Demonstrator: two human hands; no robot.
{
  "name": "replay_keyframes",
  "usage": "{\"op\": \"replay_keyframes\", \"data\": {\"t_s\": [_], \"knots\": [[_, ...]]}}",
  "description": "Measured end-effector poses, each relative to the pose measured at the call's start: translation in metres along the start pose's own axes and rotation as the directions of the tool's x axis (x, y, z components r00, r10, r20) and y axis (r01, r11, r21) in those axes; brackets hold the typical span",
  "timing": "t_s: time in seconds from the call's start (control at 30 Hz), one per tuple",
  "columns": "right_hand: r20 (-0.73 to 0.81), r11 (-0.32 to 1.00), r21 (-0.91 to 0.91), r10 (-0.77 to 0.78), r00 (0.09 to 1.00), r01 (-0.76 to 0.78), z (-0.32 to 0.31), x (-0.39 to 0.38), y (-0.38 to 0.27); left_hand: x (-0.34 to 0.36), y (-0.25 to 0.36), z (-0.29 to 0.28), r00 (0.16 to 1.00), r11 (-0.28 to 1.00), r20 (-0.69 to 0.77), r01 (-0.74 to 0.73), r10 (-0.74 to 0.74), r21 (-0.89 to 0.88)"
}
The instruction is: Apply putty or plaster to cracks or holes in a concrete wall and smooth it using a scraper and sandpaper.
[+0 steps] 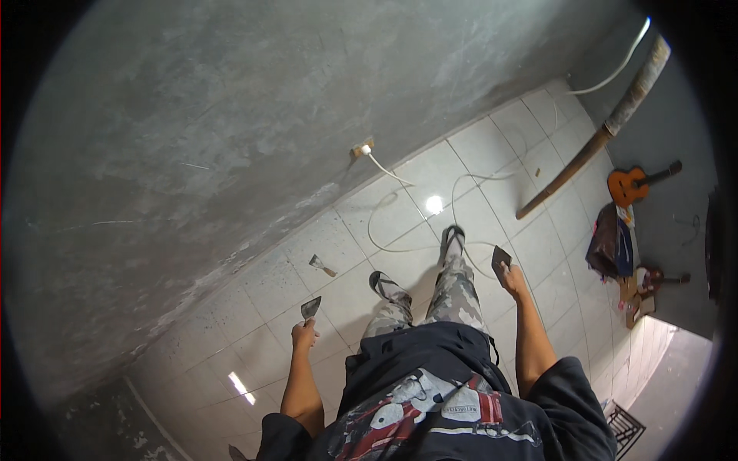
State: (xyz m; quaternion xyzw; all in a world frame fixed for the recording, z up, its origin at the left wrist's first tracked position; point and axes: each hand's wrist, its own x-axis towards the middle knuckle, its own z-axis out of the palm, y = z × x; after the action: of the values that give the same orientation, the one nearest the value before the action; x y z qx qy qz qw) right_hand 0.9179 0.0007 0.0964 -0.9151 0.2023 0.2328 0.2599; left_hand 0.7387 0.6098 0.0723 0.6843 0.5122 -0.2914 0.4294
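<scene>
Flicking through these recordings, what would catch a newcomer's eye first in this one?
Probably the long, slanting pole at upper right, brown at its lower end and pale grey above, with an orange guitar to its right. Next, the two scrapers: a flat-bladed scraper in the left hand and a darker scraper in the right hand, both over the tiled floor.

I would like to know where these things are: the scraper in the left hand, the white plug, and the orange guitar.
Scraper (310,308) in the left hand (304,333): head view, on the blade.
White plug (366,150): head view, on its body.
Orange guitar (627,187): head view, on its body.
</scene>
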Motion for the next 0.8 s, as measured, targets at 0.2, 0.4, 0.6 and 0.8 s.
{"op": "replay_keyframes", "data": {"t_s": [0.2,0.4,0.6,0.8], "knots": [[0.033,0.974,0.007,-0.228,0.973,0.228,0.0,0.017,-0.058,-0.01,0.046,0.026,0.895,0.94,-0.286,-0.324,0.342,0.109],[0.051,0.899,0.08,-0.435,0.899,0.43,0.01,0.059,-0.09,-0.032,0.127,0.056,0.708,0.845,-0.465,-0.483,0.532,0.231],[-0.125,0.832,0.229,-0.49,0.863,0.506,0.036,0.128,-0.167,0.011,0.171,0.077,0.608,0.793,-0.517,-0.532,0.602,0.298],[-0.465,0.606,0.385,-0.524,0.713,0.696,0.084,0.221,-0.239,0.133,0.194,0.076,0.597,0.669,-0.34,-0.502,0.727,0.548]]}}
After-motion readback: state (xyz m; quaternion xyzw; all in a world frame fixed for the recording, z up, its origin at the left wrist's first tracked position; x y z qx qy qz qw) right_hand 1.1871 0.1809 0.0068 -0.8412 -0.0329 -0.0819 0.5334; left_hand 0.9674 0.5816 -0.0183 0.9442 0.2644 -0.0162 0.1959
